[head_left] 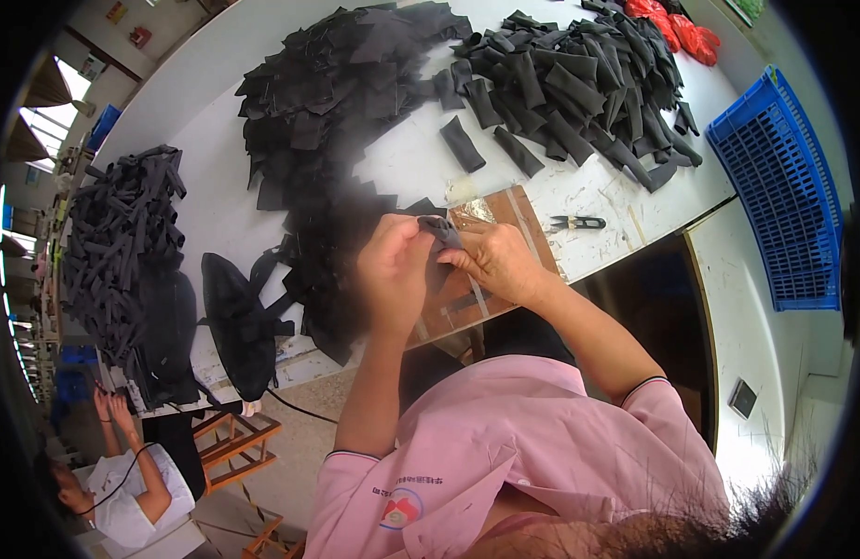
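A small piece of black fabric (438, 229) is pinched between my two hands, above a brown board (514, 216) at the table's near edge. My left hand (395, 265) grips its left side, with the fingers partly blurred. On the other side, my right hand (498, 262) holds it between thumb and fingers. Flat black fabric pieces (323, 102) lie heaped beyond and left of my hands. Farther right is a pile of black fabric tubes (579, 84), a few of them loose toward me. A pair of thread snips (579, 223) rests right of the board.
A blue plastic basket (779, 186) stands at the right. Black fabric strips (122, 252) and a black bag-like item (236, 326) lie at the left. Red plastic bags (696, 40) sit at the far right. At lower left, another person (136, 484) sits near a wooden stool (234, 447).
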The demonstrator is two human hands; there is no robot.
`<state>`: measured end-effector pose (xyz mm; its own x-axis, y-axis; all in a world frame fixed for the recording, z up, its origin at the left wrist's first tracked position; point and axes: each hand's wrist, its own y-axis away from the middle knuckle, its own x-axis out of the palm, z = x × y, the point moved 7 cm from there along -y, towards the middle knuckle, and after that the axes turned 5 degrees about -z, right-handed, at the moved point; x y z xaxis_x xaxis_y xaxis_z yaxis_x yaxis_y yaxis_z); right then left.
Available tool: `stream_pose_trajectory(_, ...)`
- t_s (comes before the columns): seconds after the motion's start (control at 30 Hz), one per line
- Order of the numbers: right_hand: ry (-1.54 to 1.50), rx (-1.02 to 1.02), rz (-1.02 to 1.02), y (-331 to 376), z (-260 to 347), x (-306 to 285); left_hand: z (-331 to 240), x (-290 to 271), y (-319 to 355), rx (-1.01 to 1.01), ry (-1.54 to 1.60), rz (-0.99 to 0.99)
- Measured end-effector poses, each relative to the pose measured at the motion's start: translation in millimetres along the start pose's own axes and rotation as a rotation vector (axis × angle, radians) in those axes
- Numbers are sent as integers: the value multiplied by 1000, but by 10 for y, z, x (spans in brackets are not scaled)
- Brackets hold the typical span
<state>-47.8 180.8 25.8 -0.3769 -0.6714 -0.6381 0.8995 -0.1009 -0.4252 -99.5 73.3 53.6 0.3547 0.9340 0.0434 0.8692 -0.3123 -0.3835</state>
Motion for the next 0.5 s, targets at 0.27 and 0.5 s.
stream_pose_trajectory(0.27, -82, 30, 35, 42, -99, 90, -52, 29, -18, 176, -315, 140)
stream_pose_trajectory(0.5, 45, -39, 88, -14, 66, -61, 37, -115, 45, 111, -205, 32)
